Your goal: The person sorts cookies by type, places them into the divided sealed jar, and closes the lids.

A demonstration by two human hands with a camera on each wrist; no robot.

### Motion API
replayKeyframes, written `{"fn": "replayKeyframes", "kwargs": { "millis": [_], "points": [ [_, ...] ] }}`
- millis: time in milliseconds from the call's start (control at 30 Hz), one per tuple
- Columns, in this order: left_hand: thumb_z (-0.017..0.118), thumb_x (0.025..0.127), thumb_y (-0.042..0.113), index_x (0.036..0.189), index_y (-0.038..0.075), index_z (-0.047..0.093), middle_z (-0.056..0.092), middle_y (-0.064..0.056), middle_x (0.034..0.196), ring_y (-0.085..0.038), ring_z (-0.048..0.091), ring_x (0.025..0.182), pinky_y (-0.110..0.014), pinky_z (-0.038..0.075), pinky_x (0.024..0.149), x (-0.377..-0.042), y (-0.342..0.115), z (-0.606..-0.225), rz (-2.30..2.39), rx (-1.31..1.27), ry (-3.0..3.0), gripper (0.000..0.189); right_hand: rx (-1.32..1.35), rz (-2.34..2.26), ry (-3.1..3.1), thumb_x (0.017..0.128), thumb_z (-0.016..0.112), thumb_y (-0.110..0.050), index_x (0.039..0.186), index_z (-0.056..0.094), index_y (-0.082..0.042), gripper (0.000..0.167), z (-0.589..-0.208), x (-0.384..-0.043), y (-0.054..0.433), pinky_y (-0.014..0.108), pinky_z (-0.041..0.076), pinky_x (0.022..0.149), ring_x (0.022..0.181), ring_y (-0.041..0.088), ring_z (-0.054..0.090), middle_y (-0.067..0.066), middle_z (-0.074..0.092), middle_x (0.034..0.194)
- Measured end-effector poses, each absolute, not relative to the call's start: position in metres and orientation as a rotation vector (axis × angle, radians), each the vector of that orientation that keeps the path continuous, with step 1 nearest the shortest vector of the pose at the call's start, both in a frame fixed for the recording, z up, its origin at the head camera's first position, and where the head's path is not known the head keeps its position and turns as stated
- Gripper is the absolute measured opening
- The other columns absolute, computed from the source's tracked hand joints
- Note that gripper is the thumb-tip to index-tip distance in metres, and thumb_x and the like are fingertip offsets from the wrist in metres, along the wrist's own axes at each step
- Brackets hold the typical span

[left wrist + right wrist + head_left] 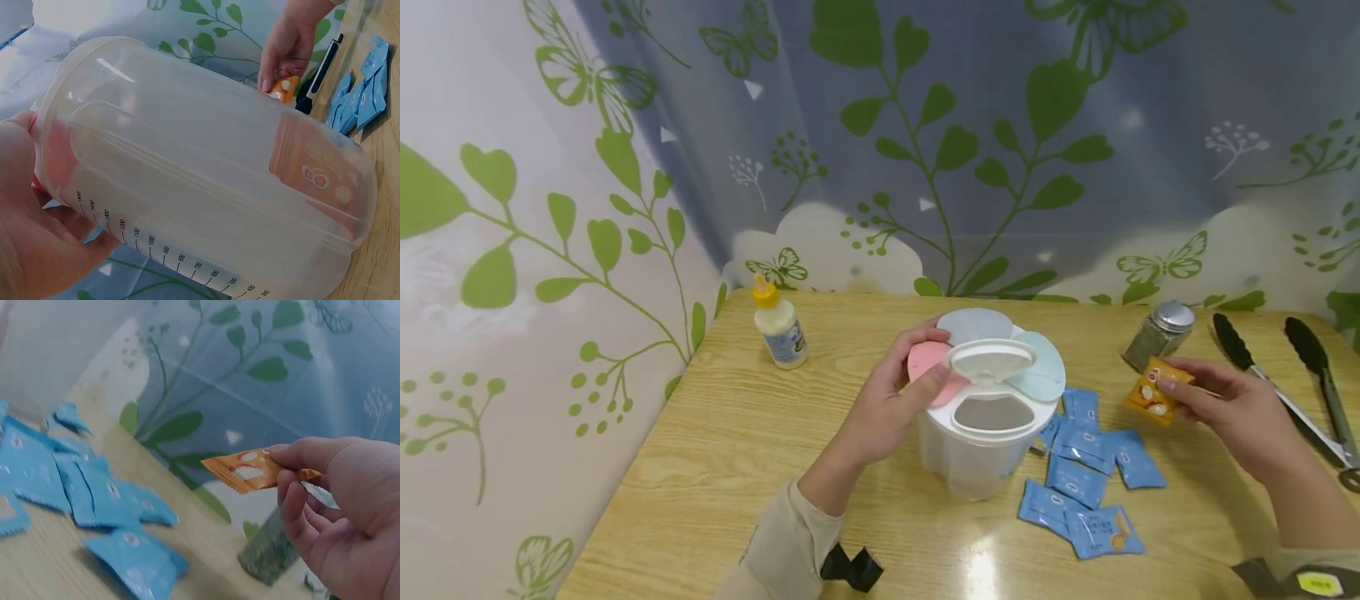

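A translucent storage canister (973,467) stands upright with a white top and several coloured flaps. Its front flap (992,358) is raised over an opening. My left hand (887,400) grips the canister's left side near the top, thumb over the pink flap (936,367). Through the wall in the left wrist view, an orange-brown packet (315,169) shows low inside. Between thumb and fingers my right hand (1240,408) pinches a small orange snack packet (250,470), held right of the canister. Several blue snack packets (1078,483) lie on the table between canister and right hand.
Behind the right hand is a glass shaker jar (1157,333) with a metal cap. Black-tipped tongs (1326,383) lie at the far right. A bottle with a yellow cap (781,325) stands back left on the wooden table (722,467). Patterned curtains (865,167) hang behind.
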State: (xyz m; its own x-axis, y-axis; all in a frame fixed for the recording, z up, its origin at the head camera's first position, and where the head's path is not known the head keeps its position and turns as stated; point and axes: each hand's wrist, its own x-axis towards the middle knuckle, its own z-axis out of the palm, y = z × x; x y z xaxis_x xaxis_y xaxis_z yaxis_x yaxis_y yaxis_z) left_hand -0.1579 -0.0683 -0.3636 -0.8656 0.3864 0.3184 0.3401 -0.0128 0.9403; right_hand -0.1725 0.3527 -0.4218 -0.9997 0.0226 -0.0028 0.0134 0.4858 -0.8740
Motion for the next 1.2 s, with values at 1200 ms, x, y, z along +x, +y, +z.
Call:
{"fn": "replayKeyframes", "kwargs": {
  "millis": [1200],
  "points": [
    [0.052, 0.103, 0.024, 0.134, 0.010, 0.048, 0.034, -0.004, 0.160, -0.020, 0.036, 0.147, -0.044, 0.039, 0.114, -0.157, -0.067, -0.364, 2.079, 0.799, 2.193, 0.034, 0.745, 2.328, -1.906, 0.095, 0.050, 0.017, 0.133, 0.055, 0.005, 0.040, -0.309, -0.130, 0.207, 0.020, 0.053, 0.062, 0.073, 0.012, 0.063, 0.005, 0.067, 0.110]
  ]
}}
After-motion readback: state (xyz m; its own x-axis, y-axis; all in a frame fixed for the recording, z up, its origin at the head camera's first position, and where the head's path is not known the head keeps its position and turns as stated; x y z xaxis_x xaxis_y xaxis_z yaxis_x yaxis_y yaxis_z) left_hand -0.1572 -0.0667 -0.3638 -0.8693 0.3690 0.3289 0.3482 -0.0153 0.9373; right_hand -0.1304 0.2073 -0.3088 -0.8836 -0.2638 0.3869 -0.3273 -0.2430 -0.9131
